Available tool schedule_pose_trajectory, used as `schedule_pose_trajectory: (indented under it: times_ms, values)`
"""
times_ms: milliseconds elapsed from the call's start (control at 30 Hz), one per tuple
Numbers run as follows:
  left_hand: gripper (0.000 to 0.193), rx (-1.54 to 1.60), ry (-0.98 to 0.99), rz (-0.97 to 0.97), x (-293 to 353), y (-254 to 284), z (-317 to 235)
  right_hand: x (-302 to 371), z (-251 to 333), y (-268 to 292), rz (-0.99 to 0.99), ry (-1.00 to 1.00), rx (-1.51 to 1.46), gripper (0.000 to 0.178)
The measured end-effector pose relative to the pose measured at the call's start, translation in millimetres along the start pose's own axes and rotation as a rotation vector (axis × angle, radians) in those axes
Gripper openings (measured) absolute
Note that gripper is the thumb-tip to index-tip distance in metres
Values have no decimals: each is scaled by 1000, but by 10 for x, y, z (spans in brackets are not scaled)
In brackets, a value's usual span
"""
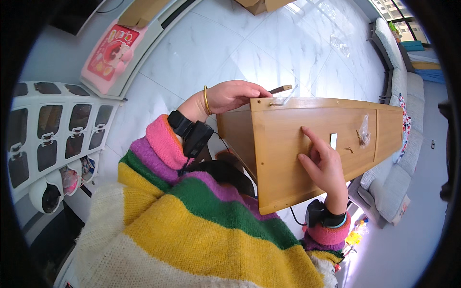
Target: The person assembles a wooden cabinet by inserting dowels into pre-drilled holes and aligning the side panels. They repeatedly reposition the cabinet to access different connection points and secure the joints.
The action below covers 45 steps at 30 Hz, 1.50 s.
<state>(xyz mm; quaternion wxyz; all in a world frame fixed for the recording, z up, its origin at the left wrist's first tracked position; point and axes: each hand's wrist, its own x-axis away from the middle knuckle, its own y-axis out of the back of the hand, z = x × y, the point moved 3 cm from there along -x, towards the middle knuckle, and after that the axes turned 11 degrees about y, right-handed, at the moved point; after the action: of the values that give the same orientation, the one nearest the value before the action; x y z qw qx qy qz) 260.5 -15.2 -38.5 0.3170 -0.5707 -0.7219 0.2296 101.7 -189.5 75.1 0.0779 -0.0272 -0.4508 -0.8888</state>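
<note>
A light brown wooden cabinet lies on its side in front of me, stretching away to the right. My left hand grips its upper near corner, with some fingertips out of sight. Just past those fingers, a short stick with a wooden end and a clear strip show at the edge. Over the broad panel is my right hand, open, index finger stretched out and thumb apart, holding nothing. To its right are a white strip, small metal fittings and a clear plastic bag of small parts.
White cabinets with dark windows stand at the left, below a pink toy case. A grey sofa runs along the right. Cardboard and a clear wrapper lie on the marble-patterned floor.
</note>
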Motion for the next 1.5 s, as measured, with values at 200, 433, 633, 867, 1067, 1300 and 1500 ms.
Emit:
schedule_pose_trajectory:
  times_ms: [200,433,633,867,1067,1300,1500]
  values:
    - [37,-312,26,27,92,424,95,11,100,-22,-66,-287,-59,60]
    - [27,-341,265,-57,444,1023,379,-63,161,-65,-138,-517,-59,75]
    - [23,-376,475,-50,640,1277,612,-97,183,-72,-208,-565,-95,79]
    - [33,-416,646,50,740,1511,697,-59,198,-82,-262,-699,-123,81]
    - [15,-448,590,199,696,1485,857,-61,185,-108,-308,-656,-187,81]
    - [25,-396,470,128,318,1332,452,-62,191,-49,-213,-693,-128,84]
    - [25,-571,-54,316,-90,527,-240,-49,184,-33,-197,-683,-153,83]
